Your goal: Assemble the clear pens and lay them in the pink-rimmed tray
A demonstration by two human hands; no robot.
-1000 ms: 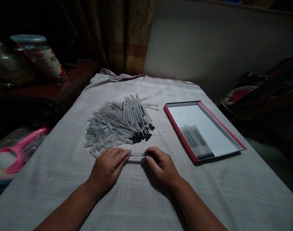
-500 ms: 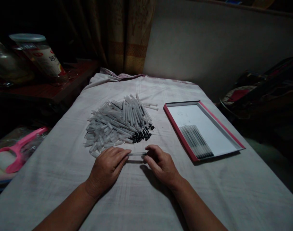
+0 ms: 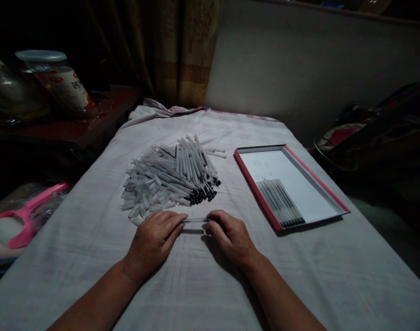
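A clear pen (image 3: pixel 196 220) with a dark tip is held level just above the white cloth (image 3: pixel 203 285), between both hands. My left hand (image 3: pixel 153 240) pinches its left end and my right hand (image 3: pixel 231 234) pinches its right end, fingers closed on it. Behind the hands lies a heap of several pens and clear caps (image 3: pixel 171 177). To the right, a red-edged box lid (image 3: pixel 329 195) holds a row of several finished pens (image 3: pixel 280 209).
A dark side table (image 3: pixel 75 128) at left carries a plastic jar (image 3: pixel 58 80). A pink-handled tool (image 3: pixel 26 214) lies in a bag at the lower left. Dark bags (image 3: pixel 378 133) sit at the right. A curtain and a pale wall stand behind.
Both hands stay on the pen in front of the heap; the right hand shifted very slightly. The heap and the box lid have not moved.
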